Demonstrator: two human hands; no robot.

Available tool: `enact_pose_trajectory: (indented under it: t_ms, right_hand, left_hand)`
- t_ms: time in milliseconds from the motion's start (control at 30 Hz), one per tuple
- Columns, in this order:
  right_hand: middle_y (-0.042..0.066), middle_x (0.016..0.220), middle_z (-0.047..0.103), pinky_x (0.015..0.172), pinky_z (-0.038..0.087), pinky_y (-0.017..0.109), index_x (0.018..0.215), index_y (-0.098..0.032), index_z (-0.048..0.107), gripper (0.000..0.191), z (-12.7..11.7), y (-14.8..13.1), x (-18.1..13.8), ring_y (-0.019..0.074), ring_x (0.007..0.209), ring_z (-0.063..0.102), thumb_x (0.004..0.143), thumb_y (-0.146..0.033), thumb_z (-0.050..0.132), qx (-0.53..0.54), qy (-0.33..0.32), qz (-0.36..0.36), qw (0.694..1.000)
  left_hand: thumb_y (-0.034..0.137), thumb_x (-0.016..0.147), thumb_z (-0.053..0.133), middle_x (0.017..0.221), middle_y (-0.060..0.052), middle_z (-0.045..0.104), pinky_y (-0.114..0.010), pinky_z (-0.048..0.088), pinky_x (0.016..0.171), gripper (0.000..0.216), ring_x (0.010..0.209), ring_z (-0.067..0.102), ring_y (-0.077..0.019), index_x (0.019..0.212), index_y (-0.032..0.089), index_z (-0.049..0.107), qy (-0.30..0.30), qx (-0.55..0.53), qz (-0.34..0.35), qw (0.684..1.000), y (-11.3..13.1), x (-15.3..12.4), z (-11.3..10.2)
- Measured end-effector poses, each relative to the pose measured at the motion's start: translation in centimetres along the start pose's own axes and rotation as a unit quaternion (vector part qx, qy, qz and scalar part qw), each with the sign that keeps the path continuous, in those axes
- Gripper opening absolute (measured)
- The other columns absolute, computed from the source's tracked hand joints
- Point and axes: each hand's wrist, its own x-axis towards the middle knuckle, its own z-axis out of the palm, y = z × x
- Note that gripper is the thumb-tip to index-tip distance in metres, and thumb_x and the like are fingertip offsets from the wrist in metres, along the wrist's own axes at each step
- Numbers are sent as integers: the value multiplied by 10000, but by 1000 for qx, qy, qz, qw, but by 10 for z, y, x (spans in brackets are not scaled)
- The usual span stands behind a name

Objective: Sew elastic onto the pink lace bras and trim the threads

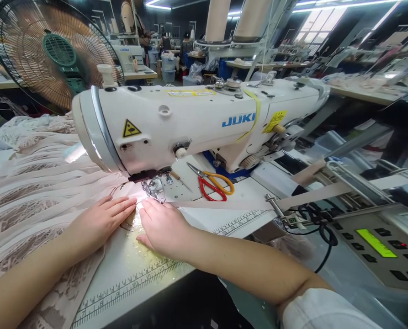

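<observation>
Head view: a slip toward twelve o'clock could mean injury under the sewing machine (pixel 190 121).
Left hand (pixel 104 218) lies flat on cloth (pixel 39 183) spreading toward nine; right hand (pixel 167 228), just beside, covers the strip (pixel 207 205) toward three, pinching or not, cannot tell.

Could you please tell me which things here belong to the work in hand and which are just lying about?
In use, apparently: sewing machine, lace fabric under the left hand, pale strip reaching the right hand.
Lying about, apparently: scissors, wooden-handled tool.

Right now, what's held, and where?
Left hand lies flat on the fabric, no grip visible. Right hand is at the pale strip, left end; pinch can't be told.
</observation>
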Motion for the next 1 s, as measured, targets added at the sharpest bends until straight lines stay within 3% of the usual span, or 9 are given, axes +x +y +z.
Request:
enact_pose_trajectory:
  t_ms: [233, 433, 633, 833, 1000]
  right_hand:
    - [216, 1375, 570, 1025, 486, 422, 1213, -19, 611, 526, 1, 4, -19, 313, 1323, 488, 895, -437, 637, 25, 45, -26, 998]
    - [190, 1256, 654, 1001, 509, 439, 1179, -55, 627, 369, -9, 27, -73, 297, 1216, 584, 934, -326, 577, 94, 77, -65, 990]
    - [126, 1061, 739, 882, 570, 397, 1083, -153, 678, 234, -23, 61, -125, 240, 1010, 683, 956, -263, 514, 107, 160, 31, 981]
    - [115, 1047, 745, 890, 560, 427, 1040, -190, 701, 287, -26, 89, -140, 254, 1007, 689, 948, -323, 464, 73, 148, 113, 980]
    - [165, 1107, 717, 943, 523, 465, 1044, -149, 695, 362, -25, 120, -127, 284, 1061, 659, 943, -353, 413, 10, 108, 177, 978]
  left_hand:
    - [82, 871, 321, 1413, -66, 568, -476, 425, 1082, 546, 1267, 563, -249, 1350, 189, 560, -68, -6, -41, 997, -8, 10, -7]
    - [158, 936, 310, 1434, -97, 552, -558, 366, 1078, 483, 1323, 488, -309, 1348, 143, 561, -146, -2, -153, 977, 20, 18, -26]
    - [264, 966, 335, 1407, -134, 564, -509, 451, 938, 441, 1289, 491, -339, 1318, 150, 576, -192, -43, -254, 947, 42, 37, -28]
    - [104, 942, 306, 1521, -68, 451, -554, 355, 1059, 501, 1389, 373, -325, 1386, 190, 523, -166, -95, -303, 934, 21, 48, -14]
    - [103, 917, 319, 1500, -11, 485, -446, 321, 1102, 505, 1358, 418, -270, 1326, 222, 591, -110, -118, -296, 941, 3, 44, -2]
